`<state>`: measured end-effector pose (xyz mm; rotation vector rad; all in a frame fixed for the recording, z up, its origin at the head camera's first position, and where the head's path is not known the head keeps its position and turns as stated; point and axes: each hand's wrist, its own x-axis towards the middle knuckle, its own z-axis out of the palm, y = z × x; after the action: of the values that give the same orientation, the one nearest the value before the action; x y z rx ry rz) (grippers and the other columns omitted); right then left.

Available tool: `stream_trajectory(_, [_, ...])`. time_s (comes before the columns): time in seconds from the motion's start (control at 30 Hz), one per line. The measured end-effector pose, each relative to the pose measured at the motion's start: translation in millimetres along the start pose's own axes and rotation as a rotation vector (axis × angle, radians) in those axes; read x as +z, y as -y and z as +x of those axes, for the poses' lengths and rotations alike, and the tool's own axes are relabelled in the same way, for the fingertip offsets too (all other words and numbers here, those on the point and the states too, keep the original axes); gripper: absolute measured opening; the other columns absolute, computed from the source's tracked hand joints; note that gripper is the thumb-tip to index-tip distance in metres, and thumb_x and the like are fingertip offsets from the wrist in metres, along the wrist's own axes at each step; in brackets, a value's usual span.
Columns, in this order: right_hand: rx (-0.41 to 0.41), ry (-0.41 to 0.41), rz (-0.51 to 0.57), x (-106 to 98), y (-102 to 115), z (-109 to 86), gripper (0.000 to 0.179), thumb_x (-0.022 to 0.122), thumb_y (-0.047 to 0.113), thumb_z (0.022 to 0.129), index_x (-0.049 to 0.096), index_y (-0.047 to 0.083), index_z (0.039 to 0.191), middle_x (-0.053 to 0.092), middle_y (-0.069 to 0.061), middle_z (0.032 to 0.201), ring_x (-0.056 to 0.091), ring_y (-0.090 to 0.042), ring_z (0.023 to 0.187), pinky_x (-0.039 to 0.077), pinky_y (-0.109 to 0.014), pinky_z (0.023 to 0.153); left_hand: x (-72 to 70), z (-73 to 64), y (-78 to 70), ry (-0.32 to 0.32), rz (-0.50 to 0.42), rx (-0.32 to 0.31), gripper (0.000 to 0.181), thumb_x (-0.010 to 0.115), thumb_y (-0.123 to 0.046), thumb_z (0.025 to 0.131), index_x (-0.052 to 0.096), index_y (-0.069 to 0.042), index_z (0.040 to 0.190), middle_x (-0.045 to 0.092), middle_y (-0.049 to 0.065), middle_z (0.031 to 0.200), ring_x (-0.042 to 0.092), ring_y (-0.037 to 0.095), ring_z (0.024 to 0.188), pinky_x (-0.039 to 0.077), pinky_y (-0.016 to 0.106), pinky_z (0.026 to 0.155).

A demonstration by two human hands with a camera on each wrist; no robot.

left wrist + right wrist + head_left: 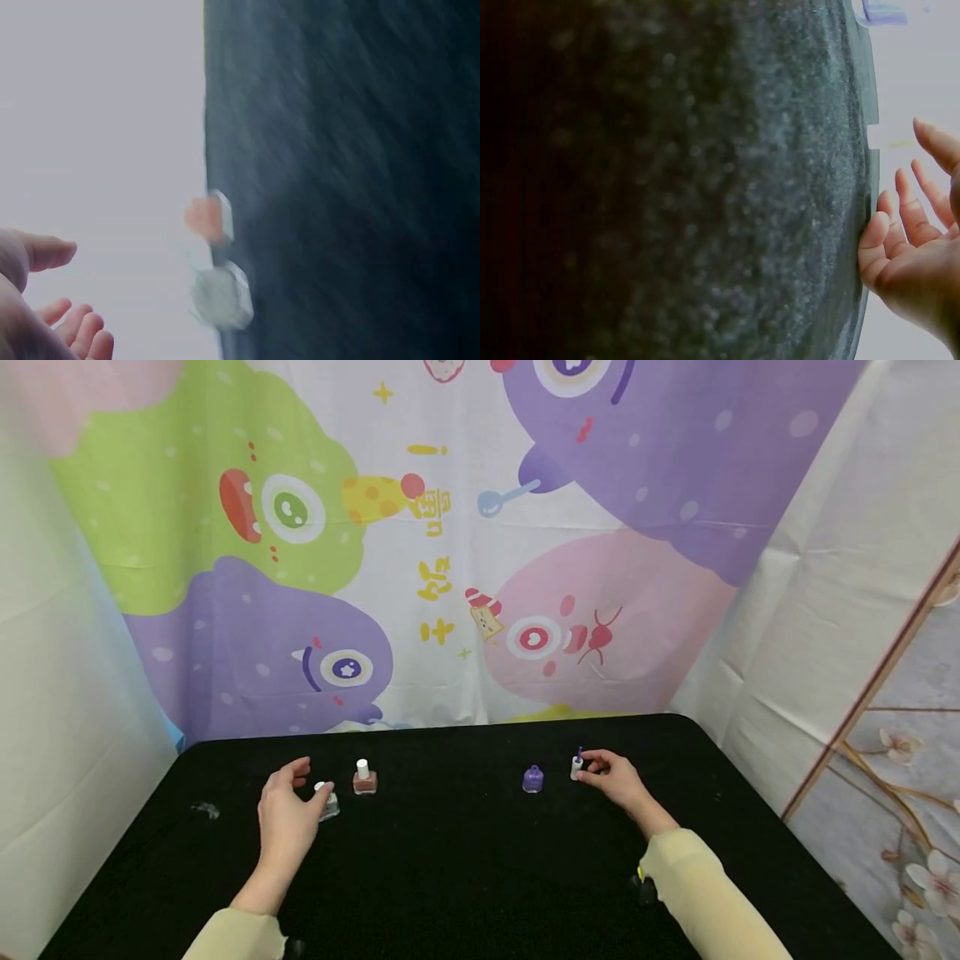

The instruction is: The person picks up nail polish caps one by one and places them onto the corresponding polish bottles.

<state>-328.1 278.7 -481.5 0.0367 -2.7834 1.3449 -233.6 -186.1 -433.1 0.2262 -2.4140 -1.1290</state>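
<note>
An uncapped nail polish bottle of purple [532, 779] stands on the black table at the centre right. To its right a white nail polish cap [577, 767] stands upside down, its purple-coated brush [580, 752] pointing up. My right hand [617, 779] is beside this cap; in the right wrist view its thumb and fingers are spread apart. At the left, my left hand [287, 814] is next to a pale grey nail polish bottle [328, 807], partly hidden behind the thumb. Thumb and fingers are parted in the left wrist view. Just beyond stands a capped pinkish-brown nail polish bottle [365, 780].
A black cloth covers the table [450, 877]. Left of my left hand lies a small crumpled, see-through scrap [205, 810]. A cartoon-printed curtain [450, 552] hangs at the table's back edge, with pale cloth on both sides.
</note>
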Motion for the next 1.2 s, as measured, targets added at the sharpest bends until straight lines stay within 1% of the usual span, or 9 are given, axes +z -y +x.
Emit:
stream_trajectory(0.1, [-0.012, 0.003, -0.001, 0.0, -0.6, 0.9, 0.038, 0.071, 0.018, 0.084, 0.06, 0.002, 0.118, 0.061, -0.011, 0.093, 0.053, -0.022, 0.085, 0.04, -0.028, 0.069, 5.7, -5.8, -22.5, 0.009, -0.041, 0.056, 0.049, 0.071, -0.014, 0.084, 0.051, 0.0, 0.127, 0.055, 0.019, 0.119, 0.051, 0.033, 0.107, 0.039, 0.049, 0.091])
stream_trajectory(0.2, [-0.014, 0.004, -0.006, 0.7, -2.3, 2.7, 0.038, 0.071, 0.017, 0.084, 0.06, 0.002, 0.117, 0.061, -0.01, 0.093, 0.052, -0.021, 0.083, 0.04, -0.027, 0.068, 16.7, -10.4, -42.6, 0.085, -0.097, 0.101, 0.052, 0.073, -0.017, 0.083, 0.051, -0.004, 0.128, 0.055, 0.015, 0.12, 0.053, 0.029, 0.105, 0.045, 0.045, 0.088])
stream_trajectory(0.37, [-0.028, 0.002, -0.01, 3.2, -4.3, 5.0, 0.038, 0.072, 0.017, 0.084, 0.06, 0.0, 0.116, 0.061, -0.01, 0.091, 0.052, -0.019, 0.08, 0.041, -0.027, 0.068, 44.3, -16.4, -70.1, 0.22, -0.187, 0.146, 0.059, 0.075, -0.024, 0.081, 0.048, -0.009, 0.131, 0.055, 0.01, 0.126, 0.051, 0.025, 0.112, 0.044, 0.044, 0.094])
stream_trajectory(0.47, [-0.036, 0.006, -0.011, 4.0, -4.8, 5.6, 0.038, 0.072, 0.017, 0.084, 0.061, 0.0, 0.115, 0.061, -0.01, 0.09, 0.052, -0.019, 0.079, 0.041, -0.028, 0.067, 65.2, -16.6, -80.1, 0.262, -0.219, 0.166, 0.061, 0.076, -0.028, 0.079, 0.049, -0.012, 0.131, 0.056, 0.007, 0.128, 0.05, 0.024, 0.117, 0.04, 0.045, 0.099])
stream_trajectory(0.6, [-0.029, 0.009, -0.01, 4.7, -5.1, 6.4, 0.037, 0.072, 0.018, 0.083, 0.061, 0.0, 0.114, 0.062, -0.01, 0.09, 0.052, -0.018, 0.077, 0.042, -0.027, 0.067, 95.5, -13.4, -84.4, 0.327, -0.272, 0.181, 0.061, 0.076, -0.032, 0.079, 0.049, -0.015, 0.131, 0.058, 0.004, 0.127, 0.051, 0.022, 0.117, 0.04, 0.045, 0.1])
stream_trajectory(0.73, [-0.031, 0.011, -0.014, 4.7, -4.6, 6.7, 0.036, 0.072, 0.018, 0.083, 0.062, 0.0, 0.113, 0.062, -0.01, 0.09, 0.052, -0.018, 0.076, 0.042, -0.027, 0.067, 121.7, -12.1, -86.7, 0.399, -0.356, 0.149, 0.061, 0.076, -0.034, 0.079, 0.05, -0.014, 0.131, 0.059, 0.004, 0.125, 0.051, 0.022, 0.117, 0.039, 0.045, 0.1])
stream_trajectory(0.83, [-0.043, 0.009, -0.014, 4.9, -4.5, 6.6, 0.035, 0.073, 0.016, 0.083, 0.062, -0.001, 0.111, 0.062, -0.011, 0.089, 0.052, -0.018, 0.076, 0.043, -0.027, 0.067, 137.2, -13.6, -91.1, 0.458, -0.405, 0.11, 0.062, 0.075, -0.034, 0.079, 0.049, -0.013, 0.132, 0.058, 0.005, 0.126, 0.05, 0.024, 0.118, 0.037, 0.046, 0.102])
stream_trajectory(0.97, [-0.053, 0.005, -0.027, 5.2, -5.4, 7.3, 0.035, 0.073, 0.016, 0.082, 0.062, -0.001, 0.111, 0.062, -0.01, 0.087, 0.052, -0.018, 0.076, 0.042, -0.027, 0.067, 156.5, -15.5, -96.1, 0.514, -0.41, 0.086, 0.065, 0.076, -0.034, 0.079, 0.048, -0.011, 0.133, 0.058, 0.006, 0.127, 0.049, 0.026, 0.12, 0.036, 0.047, 0.104])
stream_trajectory(1.2, [-0.05, 0.006, -0.037, 5.4, -6.1, 9.0, 0.037, 0.073, 0.017, 0.082, 0.062, -0.002, 0.112, 0.063, -0.009, 0.088, 0.053, -0.019, 0.078, 0.042, -0.028, 0.067, 189.4, -19.5, -96.3, 0.564, -0.372, 0.045, 0.063, 0.076, -0.027, 0.079, 0.047, -0.01, 0.133, 0.057, 0.007, 0.127, 0.049, 0.027, 0.12, 0.041, 0.046, 0.101])
